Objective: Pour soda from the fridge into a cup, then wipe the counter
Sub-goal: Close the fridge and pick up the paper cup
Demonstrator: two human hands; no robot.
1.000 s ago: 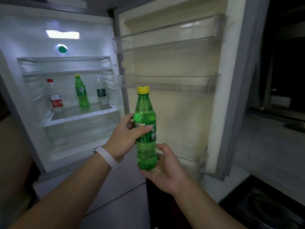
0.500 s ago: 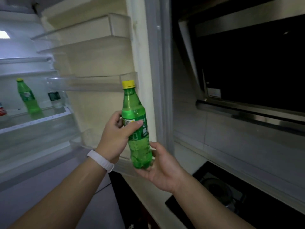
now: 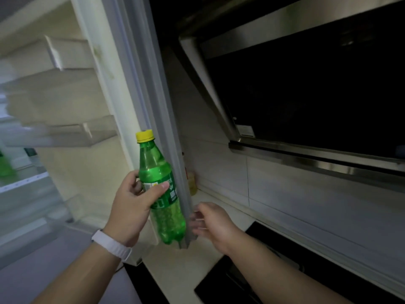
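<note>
- Right now, in the head view, the left hand [image 3: 131,207] grips a green soda bottle [image 3: 160,178] at lower centre of the frame, with the thumb laid across the label and the fingers curled round the far side.
- The bottle stands nearly upright, its yellow cap [image 3: 144,135] on and leaning a little toward the left of the frame. Pale bubbles show through the lower half of the plastic.
- A white wristband [image 3: 111,244] sits on the left wrist.
- The right hand [image 3: 212,222] is just right of the bottle's base, blurred, with its fingers loose and spread and nothing in them. They point toward the bottle and the bottom corner of the door. Whether they touch either one cannot be told.
- The open fridge door [image 3: 122,88] fills the upper left, and its grey edge runs down the middle of the frame just behind the bottle.
- Clear door shelves [image 3: 65,134] line the inside of the door.
- At the far left edge, a second green bottle [image 3: 5,167] shows blurred inside the fridge.
- A pale counter [image 3: 182,266] lies below the hands, with a black stovetop [image 3: 285,281] set into it at lower right.
- A dark range hood [image 3: 306,84] with a steel frame takes up the upper right, above a tiled wall [image 3: 219,167].
- A small yellowish container [image 3: 192,183] stands on the counter against the wall, partly hidden by the door edge.
</note>
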